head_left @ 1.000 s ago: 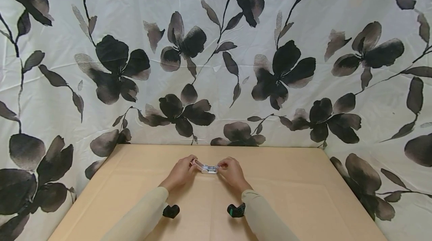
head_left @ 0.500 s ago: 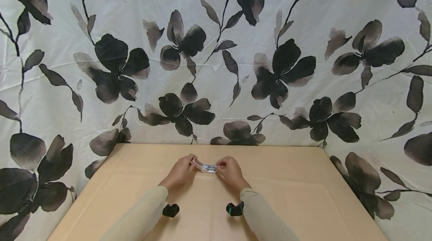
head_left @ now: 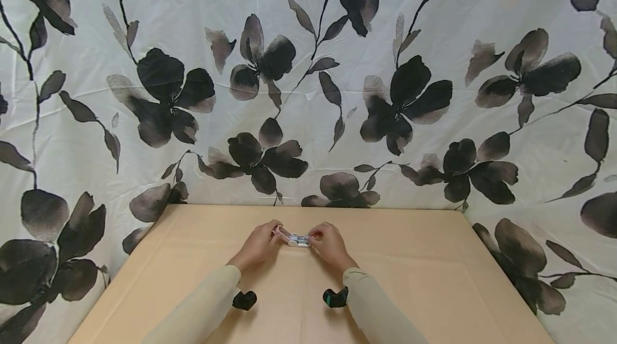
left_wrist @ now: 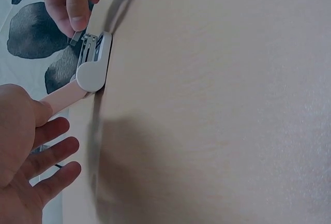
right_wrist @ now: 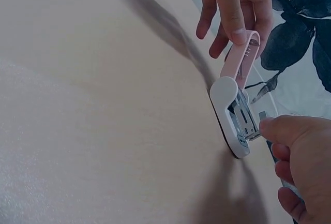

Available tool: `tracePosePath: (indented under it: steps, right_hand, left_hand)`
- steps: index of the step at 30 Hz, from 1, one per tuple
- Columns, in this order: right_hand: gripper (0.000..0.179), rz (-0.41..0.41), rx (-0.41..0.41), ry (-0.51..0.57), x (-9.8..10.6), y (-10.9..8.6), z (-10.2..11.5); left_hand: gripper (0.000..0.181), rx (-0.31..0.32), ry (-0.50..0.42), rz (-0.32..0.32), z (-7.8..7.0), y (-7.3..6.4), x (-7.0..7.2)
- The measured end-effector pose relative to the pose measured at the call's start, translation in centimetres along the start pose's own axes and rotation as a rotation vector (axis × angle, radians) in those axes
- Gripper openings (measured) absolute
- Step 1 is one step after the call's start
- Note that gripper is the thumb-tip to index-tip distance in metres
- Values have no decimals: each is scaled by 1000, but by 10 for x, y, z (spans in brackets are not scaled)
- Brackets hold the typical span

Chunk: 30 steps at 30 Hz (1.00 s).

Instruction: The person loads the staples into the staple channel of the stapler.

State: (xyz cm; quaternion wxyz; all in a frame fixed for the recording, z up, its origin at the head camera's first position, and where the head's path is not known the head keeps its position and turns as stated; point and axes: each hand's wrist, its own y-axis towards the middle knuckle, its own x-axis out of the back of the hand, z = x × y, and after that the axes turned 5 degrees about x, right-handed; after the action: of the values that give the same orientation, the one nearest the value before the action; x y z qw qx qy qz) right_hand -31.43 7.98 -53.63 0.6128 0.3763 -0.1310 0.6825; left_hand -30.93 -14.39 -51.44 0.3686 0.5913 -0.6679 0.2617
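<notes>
A small stapler [head_left: 299, 241] with a white base and pink top arm stands hinged wide open on the table. My left hand [head_left: 260, 243] pinches the end of the pink arm [right_wrist: 234, 62] between thumb and forefinger, its other fingers spread loose in the left wrist view. At the other end, my right hand [head_left: 331, 245] pinches a short grey strip of staples [right_wrist: 262, 115] between thumb and fingers. The strip is right by the tip of the metal staple channel [right_wrist: 247, 116], which lies exposed above the white base [left_wrist: 91, 76]. Fingertips hide part of the strip.
The light wood-coloured table [head_left: 409, 279] stretches around both hands, its back edge a little beyond them. Behind it hangs a white cloth [head_left: 328, 119] with dark flowers. A black wrist camera [head_left: 244, 300] sits at the left wrist, another black camera [head_left: 335, 297] at the right.
</notes>
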Motion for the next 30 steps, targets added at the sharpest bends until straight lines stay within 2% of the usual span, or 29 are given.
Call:
tracePosePath:
  steps: [14, 21, 30]
  right_hand:
    - [5, 22, 1, 5, -1, 0, 1]
    - [6, 25, -2, -8, -2, 1, 3]
    - [6, 28, -11, -7, -3, 3, 6]
  left_hand:
    - [20, -26, -12, -10, 1, -1, -1]
    - [20, -19, -28, -5, 0, -1, 0]
    - [19, -26, -8, -13, 1, 0, -1]
